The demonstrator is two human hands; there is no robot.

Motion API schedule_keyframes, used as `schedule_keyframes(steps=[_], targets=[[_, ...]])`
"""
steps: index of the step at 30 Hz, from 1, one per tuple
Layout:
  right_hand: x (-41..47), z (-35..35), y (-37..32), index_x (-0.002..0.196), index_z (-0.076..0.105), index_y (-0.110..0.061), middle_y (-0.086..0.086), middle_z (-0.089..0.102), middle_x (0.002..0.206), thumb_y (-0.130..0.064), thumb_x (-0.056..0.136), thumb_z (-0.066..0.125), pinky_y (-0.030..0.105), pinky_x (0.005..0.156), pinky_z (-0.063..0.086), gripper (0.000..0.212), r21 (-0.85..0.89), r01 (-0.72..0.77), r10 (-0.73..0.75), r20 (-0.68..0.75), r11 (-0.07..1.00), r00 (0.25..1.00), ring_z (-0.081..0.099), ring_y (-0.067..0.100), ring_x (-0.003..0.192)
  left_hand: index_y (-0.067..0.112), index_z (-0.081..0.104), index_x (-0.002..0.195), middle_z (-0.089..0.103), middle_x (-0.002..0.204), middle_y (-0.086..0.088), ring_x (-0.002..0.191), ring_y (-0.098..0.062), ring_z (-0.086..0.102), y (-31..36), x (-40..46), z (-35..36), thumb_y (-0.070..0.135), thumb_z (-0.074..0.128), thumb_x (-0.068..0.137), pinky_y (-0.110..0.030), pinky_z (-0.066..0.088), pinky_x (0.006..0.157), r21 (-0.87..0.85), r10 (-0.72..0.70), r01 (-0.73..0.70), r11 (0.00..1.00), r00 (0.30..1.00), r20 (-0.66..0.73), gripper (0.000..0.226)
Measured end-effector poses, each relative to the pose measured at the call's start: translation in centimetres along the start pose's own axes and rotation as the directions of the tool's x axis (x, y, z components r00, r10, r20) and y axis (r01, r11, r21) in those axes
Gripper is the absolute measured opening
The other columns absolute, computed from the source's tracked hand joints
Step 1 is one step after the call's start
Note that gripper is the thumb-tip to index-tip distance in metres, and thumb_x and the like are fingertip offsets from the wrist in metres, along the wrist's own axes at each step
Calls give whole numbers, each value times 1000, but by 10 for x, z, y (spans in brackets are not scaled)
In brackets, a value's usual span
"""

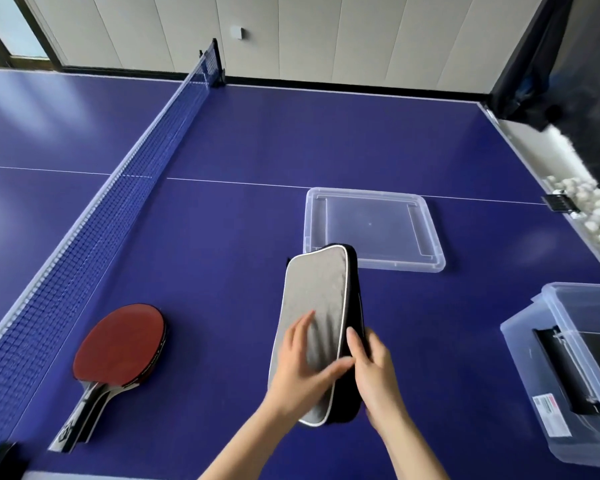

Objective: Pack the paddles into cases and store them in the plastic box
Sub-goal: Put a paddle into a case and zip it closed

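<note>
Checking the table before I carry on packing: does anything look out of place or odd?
Nothing looks damaged or spilled. The lid lies flat beside the net, off its plastic box, and the paddles lie stacked, uncased, while both hands hold the case.

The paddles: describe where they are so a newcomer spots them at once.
On the blue table, look beside the net, left of the hands. The paddles lie stacked there, red rubber up, handles toward the viewer, the only red thing around.
</note>
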State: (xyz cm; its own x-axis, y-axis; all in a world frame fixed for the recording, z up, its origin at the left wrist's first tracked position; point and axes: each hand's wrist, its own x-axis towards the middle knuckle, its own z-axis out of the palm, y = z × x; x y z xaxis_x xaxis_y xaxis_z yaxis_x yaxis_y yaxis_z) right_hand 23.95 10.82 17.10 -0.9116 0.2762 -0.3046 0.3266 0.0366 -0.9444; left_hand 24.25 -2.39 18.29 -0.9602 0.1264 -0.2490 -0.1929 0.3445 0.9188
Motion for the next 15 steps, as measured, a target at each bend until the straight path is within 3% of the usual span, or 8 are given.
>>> schedule_keyframes(steps=[2, 3, 8, 10, 13, 15], targets=[[0, -2, -2, 105, 66, -22, -3, 73, 98, -33, 95, 54, 34, 83, 54, 19, 40, -10, 7, 56, 999, 998, 68, 13, 94, 34, 24, 146, 27, 149, 17, 136, 8, 23, -1, -4, 7, 57, 70, 73, 2, 19, 100, -26, 6, -4, 1000, 997, 75, 90], [1, -5, -3, 103, 67, -24, -5, 73, 98, -32, 95, 54, 32, 81, 55, 17, 47, -6, 2, 83, 999, 997, 69, 11, 93, 32, 23, 147, 26, 149, 17, 136, 9, 23, -3, -5, 7, 50, 72, 76, 4, 18, 99, -24, 0, 3, 1000, 996, 91, 87], [4, -14, 1, 99, 67, -26, -5, 73, 98, -36, 94, 56, 28, 80, 52, 15, 22, -3, -1, 197, 1000, 980, 68, 9, 94, 32, 29, 145, 34, 145, 17, 132, 3, 31, -7, -6, -1, 28, 76, 82, -23, 28, 113, -27, -30, 33, 999, 993, 114, 79], [6, -18, 5, 99, 67, -28, -6, 72, 100, -38, 93, 57, 29, 82, 53, 15, 11, -18, 15, 212, 1000, 977, 67, 8, 96, 34, 37, 139, 43, 141, 19, 131, 0, 39, -7, -8, -9, 22, 72, 81, -34, 39, 110, -90, -43, 52, 995, 994, 105, 69], [12, -35, 14, 101, 67, -29, -6, 73, 102, -36, 91, 60, 30, 83, 55, 13, -11, -78, 78, 229, 997, 970, 68, 9, 96, 34, 55, 123, 62, 122, 15, 111, -6, 61, -16, -13, -33, 15, 60, 77, -26, 51, 92, -162, -39, 30, 986, 998, -56, 50], [18, -54, 25, 101, 66, -24, -4, 73, 100, -31, 91, 62, 30, 79, 55, 12, -35, -129, 134, 203, 991, 970, 69, 12, 93, 32, 62, 113, 69, 107, 5, 95, -17, 67, -33, -15, -54, 2, 58, 81, -32, 54, 83, -164, -116, 79, 983, 966, -231, 44]])
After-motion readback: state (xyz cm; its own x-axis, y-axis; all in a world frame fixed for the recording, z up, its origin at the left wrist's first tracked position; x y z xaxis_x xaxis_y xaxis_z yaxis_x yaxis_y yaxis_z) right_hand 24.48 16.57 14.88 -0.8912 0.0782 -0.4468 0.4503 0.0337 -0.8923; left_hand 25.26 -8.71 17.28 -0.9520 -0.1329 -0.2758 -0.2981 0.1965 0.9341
